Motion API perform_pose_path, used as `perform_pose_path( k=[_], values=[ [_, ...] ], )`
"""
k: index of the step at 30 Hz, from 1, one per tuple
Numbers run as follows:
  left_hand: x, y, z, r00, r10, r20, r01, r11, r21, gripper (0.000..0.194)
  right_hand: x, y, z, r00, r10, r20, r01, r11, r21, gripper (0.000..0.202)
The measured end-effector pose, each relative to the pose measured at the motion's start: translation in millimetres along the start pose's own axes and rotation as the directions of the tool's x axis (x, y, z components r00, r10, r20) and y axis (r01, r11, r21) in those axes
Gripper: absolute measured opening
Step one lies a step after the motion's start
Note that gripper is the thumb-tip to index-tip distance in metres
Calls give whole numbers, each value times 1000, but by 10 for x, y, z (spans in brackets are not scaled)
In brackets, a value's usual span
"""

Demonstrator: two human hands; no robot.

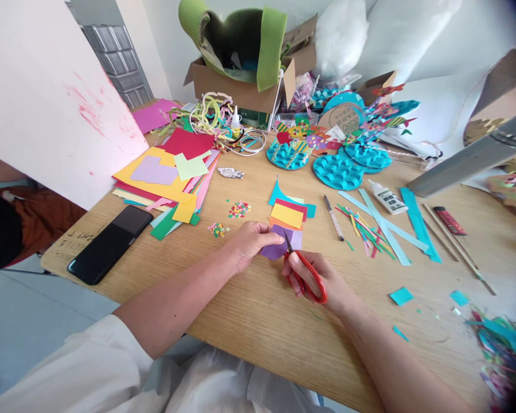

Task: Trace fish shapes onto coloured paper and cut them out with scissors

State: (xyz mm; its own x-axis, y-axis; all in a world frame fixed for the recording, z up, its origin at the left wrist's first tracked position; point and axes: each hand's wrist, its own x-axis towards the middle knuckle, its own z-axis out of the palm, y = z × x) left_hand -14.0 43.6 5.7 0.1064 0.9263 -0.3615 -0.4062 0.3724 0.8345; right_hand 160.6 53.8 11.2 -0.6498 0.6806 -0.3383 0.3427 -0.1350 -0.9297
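Note:
Between the thumb and fingers of my left hand (250, 244) is a piece of purple paper (274, 245), held just above the table. My right hand (322, 281) grips red-handled scissors (313, 280), whose dark blades lie at the purple paper's right part. Whether the blades are cutting into it, I cannot tell. Just beyond the paper lies a small stack of cut pieces, with a yellow rectangle (287, 215) on top of red, orange and teal ones. Two little heaps of paper confetti (239, 210) sit to the left of that stack.
A black phone (110, 244) rests at the left edge, near stacked coloured paper (155, 172). Teal textured discs (337, 171) with paper fish stand at the back. Paper strips (370, 235), a pen (334, 218), a glue bottle (387, 197) and wooden sticks (453, 241) lie to the right.

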Motion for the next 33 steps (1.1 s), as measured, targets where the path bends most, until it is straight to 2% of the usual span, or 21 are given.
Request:
perform_pose_path(
  k=[15, 33],
  values=[
    [-6, 19, 8, 999, 34, 5, -34, 998, 48, 18, 4, 33, -12, 1000, -15, 2, 15, 1000, 8, 56],
    [-23, 61, 13, 1000, 3, 10, -4, 995, 103, 14, 14, 4, -37, 999, -20, 43, 22, 999, -37, 59]
  ],
)
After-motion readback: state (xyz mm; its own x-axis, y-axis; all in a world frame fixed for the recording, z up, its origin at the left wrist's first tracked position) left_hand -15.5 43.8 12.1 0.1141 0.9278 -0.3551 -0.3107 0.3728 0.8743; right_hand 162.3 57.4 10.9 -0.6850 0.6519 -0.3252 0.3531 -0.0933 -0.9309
